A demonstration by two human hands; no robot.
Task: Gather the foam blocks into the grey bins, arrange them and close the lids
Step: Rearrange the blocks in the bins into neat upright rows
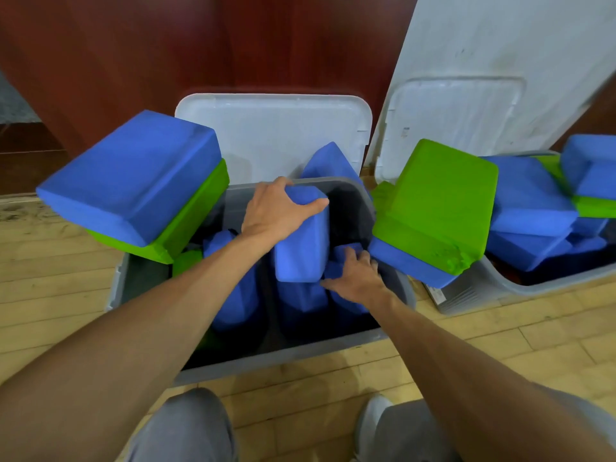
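a grey bin [266, 360] stands open on the wood floor [466, 338], its pale lid [273, 128] tipped back against a red-brown wall [166, 45]. the left hand [276, 208] grips the top end of a blue block [300, 255] that stands upright in the middle of the bin. its thumb is on the near side and its fingers curl over the far corner. the right hand [358, 278] lies lower, just right of that block, on a low block [343, 256], also blue, deeper in the bin. its fingers bend over the low block's top and the thumb stretches left, but i cannot tell whether it truly grips. more blue blocks stand packed on end below and left of the hands.

on the bin's left rim a left blue block [133, 175] lies tilted on a left green block [190, 225]. on the right rim a right green block [436, 201] lies tilted on a right blue block [406, 266], between this bin and a second bin [500, 285]. the second bin holds a loose heap [530, 201] of blue and green blocks. its second lid [450, 121] leans on a white panel [500, 38]. grey knees [186, 428] and a grey shoe [373, 415] show at the bottom edge.
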